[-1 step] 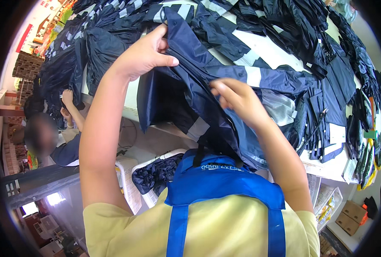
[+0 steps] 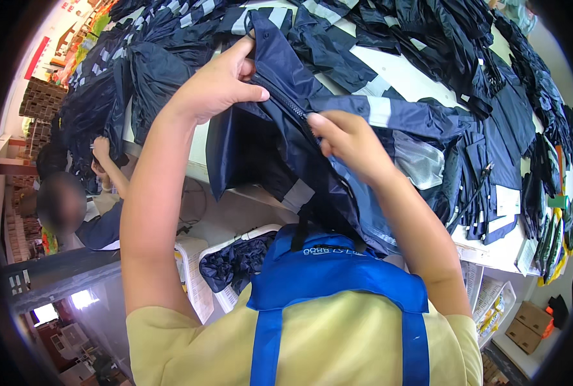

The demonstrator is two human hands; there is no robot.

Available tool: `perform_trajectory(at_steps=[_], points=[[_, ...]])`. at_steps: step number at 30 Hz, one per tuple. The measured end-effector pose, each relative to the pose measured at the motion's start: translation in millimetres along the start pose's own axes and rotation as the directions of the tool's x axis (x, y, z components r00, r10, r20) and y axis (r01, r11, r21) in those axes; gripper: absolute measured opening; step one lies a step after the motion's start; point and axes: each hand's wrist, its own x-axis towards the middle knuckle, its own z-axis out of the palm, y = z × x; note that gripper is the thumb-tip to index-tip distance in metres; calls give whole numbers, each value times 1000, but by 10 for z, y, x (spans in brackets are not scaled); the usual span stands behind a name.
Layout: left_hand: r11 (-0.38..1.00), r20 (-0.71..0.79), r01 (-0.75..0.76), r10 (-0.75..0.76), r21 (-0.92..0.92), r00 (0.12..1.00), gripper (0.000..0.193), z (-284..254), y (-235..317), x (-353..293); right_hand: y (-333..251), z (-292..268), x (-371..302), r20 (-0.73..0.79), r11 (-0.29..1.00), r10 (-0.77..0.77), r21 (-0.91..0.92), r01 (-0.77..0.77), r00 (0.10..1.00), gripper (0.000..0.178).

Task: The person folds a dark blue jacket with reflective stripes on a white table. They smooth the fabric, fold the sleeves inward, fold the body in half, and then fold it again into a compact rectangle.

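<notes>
A dark navy jacket [image 2: 290, 74] with grey-white reflective strips is spread over the table edge before me and hangs down toward my apron. My left hand [image 2: 219, 83] grips its upper edge, fingers behind the cloth and thumb lying on the front. A dark zipper [image 2: 290, 104] runs down the front edge, its teeth showing between my hands. Closed in a pinch, my right hand [image 2: 344, 141] is on the zipper line just below those teeth; its fingertips hide whatever part they hold. To the right lies a sleeve with a pale reflective band [image 2: 380, 112], beside a mesh patch [image 2: 418, 161].
More dark garments [image 2: 428, 45] cover much of the white table [image 2: 393, 67]. Below its edge stands a white bin [image 2: 225, 297] with bunched dark cloth [image 2: 232, 264]. At left another person [image 2: 103, 212] handles dark cloth. Cardboard boxes [image 2: 528, 325] sit at the lower right.
My right hand has shifted slightly up and left along the zipper, and more teeth show. My left hand keeps its hold at nearly the same place.
</notes>
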Motion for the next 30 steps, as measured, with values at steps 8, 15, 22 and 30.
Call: perform_trajectory(at_steps=[8, 15, 22, 30], points=[[974, -334, -226, 220, 21, 917, 60, 150, -65, -82, 108, -139, -131, -88, 935, -204, -312, 167, 975, 27], [964, -446, -255, 196, -76, 873, 61, -237, -11, -138, 1062, -1200, -994, -219, 938, 145, -281, -205, 965, 27], [966, -333, -258, 239, -13, 912, 71, 158, 151, -223, 614, -385, -256, -203, 972, -230, -102, 213, 952, 32], [947, -363, -311, 317, 76, 876, 69, 308, 103, -423, 48, -96, -330, -205, 788, -488, -522, 327, 848, 27]])
